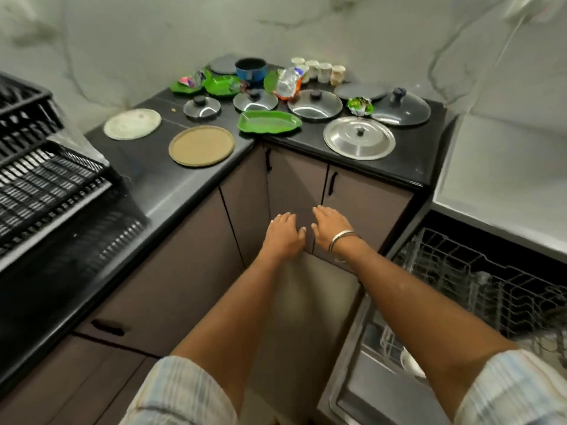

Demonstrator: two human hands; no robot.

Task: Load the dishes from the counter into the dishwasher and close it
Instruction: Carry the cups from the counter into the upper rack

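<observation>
2 bare hands were stretched out side by side in front of the brown corner cabinet (294,185), below the edge of the black counter (159,191). Neither hand held anything. The left hand (283,237) had its fingers loosely together and gently bent, palm down; the right hand (329,227), with a metal bangle (342,240) at its wrist, had its fingers straight and slightly spread.

All places below are given from the steel lid (359,138), a wide shiny disc with a small dark knob, lying near the counter's front edge. Left of it lay a green leaf-shaped tray (268,121), and further left a flat tan plate (201,145) and a pale round plate (132,123). Behind it rested 4 glass lids with black knobs, the largest (399,108) just behind to the right. Farther back stood a blue pot (251,70), more green trays (219,84) holding crumpled wrappers, and a row of 4 small pale cups (322,70) by the marble wall. Below and to its right the dishwasher (460,302) stood open, its wire rack (478,271) pulled out. Far to the left sat a black dish rack (46,179)
</observation>
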